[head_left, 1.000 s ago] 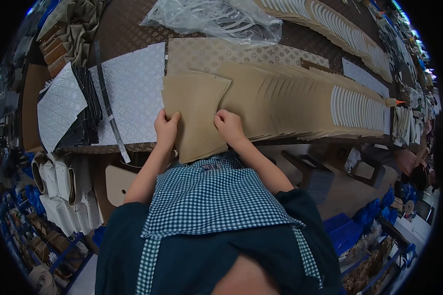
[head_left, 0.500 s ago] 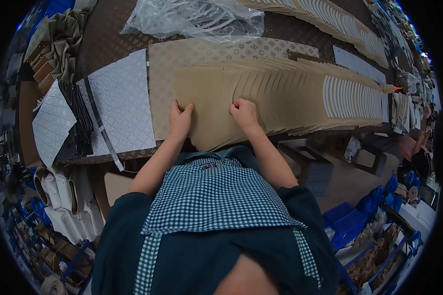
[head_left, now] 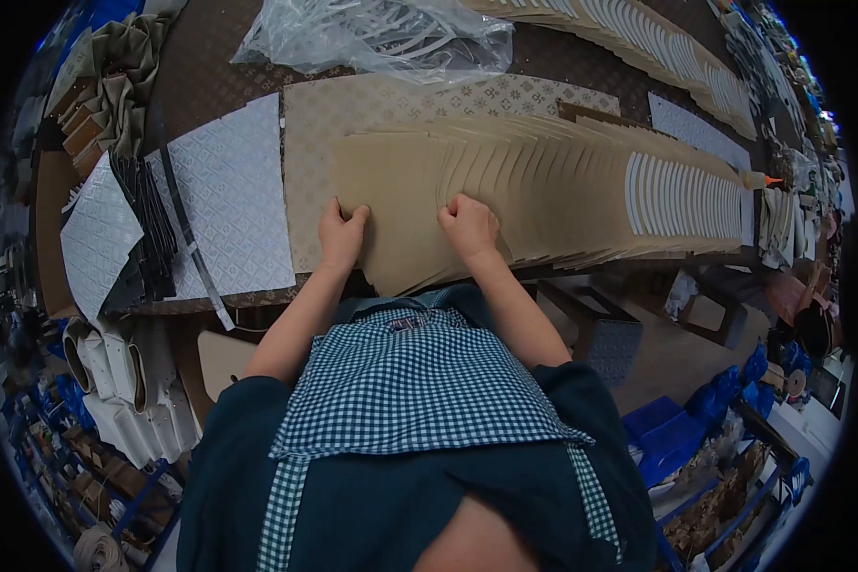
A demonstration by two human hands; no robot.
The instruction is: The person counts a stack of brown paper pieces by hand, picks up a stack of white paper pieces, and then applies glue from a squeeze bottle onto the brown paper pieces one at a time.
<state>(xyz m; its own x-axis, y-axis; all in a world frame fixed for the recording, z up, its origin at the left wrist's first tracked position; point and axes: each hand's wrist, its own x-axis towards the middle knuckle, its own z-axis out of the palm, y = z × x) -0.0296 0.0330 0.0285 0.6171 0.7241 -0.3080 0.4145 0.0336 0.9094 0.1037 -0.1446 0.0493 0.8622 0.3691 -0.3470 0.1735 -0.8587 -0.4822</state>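
Overlapping tan sheets (head_left: 543, 186) fan out across the table, with white strips (head_left: 682, 195) on their right part. My left hand (head_left: 343, 234) is at the left edge of the leftmost sheet (head_left: 391, 200), thumb and forefinger apart; whether it grips the edge is hard to see. Over the sheets, my right hand (head_left: 471, 227) is closed, its fingertips pressed together at a sheet's edge. Beneath the fan lies a patterned beige sheet (head_left: 305, 133).
Clear plastic (head_left: 381, 38) lies at the back, beside a second fan of strips (head_left: 639, 38). Silvery patterned sheets (head_left: 229, 191) and a dark strap (head_left: 183, 224) are at the left. An orange-tipped bottle (head_left: 755, 179) stands at the right.
Both hands have shifted very slightly left in the view. My right hand stays closed at the sheets; the fan looks almost the same.
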